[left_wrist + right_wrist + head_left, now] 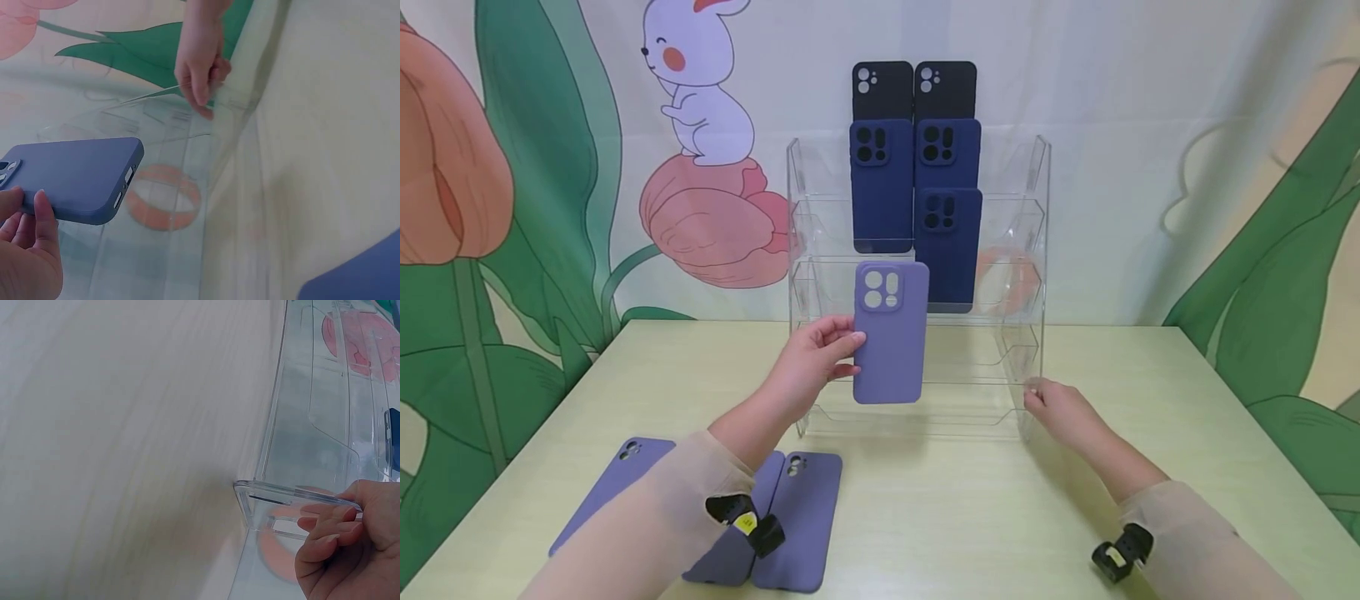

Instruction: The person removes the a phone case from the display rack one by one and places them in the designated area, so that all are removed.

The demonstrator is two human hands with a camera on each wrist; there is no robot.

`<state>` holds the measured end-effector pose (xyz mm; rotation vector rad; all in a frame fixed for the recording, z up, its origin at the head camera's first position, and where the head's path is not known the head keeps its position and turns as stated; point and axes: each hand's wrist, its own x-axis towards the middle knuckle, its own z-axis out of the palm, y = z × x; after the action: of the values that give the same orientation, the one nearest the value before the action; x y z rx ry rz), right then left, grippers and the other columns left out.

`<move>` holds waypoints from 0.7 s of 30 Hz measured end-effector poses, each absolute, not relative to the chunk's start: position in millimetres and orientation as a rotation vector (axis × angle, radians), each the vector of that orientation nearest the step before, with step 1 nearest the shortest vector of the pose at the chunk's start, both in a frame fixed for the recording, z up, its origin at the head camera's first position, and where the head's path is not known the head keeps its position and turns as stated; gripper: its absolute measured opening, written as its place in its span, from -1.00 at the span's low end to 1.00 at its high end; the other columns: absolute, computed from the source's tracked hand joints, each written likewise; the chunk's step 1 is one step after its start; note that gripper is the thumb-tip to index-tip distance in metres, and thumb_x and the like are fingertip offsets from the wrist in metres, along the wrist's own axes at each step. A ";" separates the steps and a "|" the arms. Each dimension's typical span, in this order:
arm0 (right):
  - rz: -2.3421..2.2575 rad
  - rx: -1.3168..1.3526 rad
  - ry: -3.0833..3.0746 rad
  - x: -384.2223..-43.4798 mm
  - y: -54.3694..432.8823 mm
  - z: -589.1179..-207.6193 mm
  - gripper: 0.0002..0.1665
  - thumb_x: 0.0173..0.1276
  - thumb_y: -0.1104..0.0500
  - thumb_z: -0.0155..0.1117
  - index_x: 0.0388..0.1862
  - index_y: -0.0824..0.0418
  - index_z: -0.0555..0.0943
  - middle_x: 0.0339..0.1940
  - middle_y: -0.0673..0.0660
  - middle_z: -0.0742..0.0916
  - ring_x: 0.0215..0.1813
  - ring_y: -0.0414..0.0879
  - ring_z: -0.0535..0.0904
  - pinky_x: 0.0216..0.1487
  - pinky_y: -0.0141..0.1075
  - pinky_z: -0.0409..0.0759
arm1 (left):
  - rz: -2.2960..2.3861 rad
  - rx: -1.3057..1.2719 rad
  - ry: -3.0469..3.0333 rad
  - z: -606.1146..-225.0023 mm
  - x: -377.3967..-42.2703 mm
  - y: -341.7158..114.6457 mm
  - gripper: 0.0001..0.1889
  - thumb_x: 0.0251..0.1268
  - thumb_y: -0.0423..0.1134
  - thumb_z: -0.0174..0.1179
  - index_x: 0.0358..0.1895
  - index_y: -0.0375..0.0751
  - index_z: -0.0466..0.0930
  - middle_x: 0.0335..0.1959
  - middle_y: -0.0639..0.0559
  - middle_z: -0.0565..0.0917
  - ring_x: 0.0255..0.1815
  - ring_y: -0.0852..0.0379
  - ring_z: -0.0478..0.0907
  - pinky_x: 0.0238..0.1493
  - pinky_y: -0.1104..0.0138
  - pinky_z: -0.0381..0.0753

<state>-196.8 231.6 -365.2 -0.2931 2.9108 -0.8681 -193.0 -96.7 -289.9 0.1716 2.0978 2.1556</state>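
Your left hand's (pixel 812 358) grip is closed on a light purple phone case (pixel 891 350), with thumb and fingers pinching its left edge as you hold it upright, camera cutouts at the top, in front of the clear rack (pixel 1040 179); whether it touches the rack you cannot tell. Your right hand's (pixel 1063 410) grip is clamped on the rack's right side panel, low down near the front. Just behind your case and to its right, one dark blue case (pixel 953 258) stands in the rack, with a pair of dark blue cases (pixel 882 208) side by side on the tier above and two black cases (pixel 883 96) behind those at the top. Near your left forearm, three purple cases (pixel 801 525) lie on the desk (pixel 947 517), partly hidden by your sleeve (pixel 647 517). Beyond the rack hangs a printed backdrop (pixel 1112 167) with a white rabbit (pixel 711 117).
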 end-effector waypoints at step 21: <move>-0.881 -0.317 2.914 -195.7 231.9 -364.4 -0.44 0.39 0.22 -0.23 0.22 0.61 0.28 -0.71 0.02 0.31 -0.71 -0.21 0.09 -0.69 -0.42 0.13 | 1.979 0.175 2.021 -332.7 -149.6 -109.3 -0.67 0.33 -0.31 0.11 0.07 -0.44 0.43 -0.28 0.02 0.61 -0.27 0.18 0.55 -0.21 0.35 0.58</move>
<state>-195.7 231.9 -364.4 -0.3168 2.9137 -0.8805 -149.6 -109.3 -332.7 0.1749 2.0213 1.9792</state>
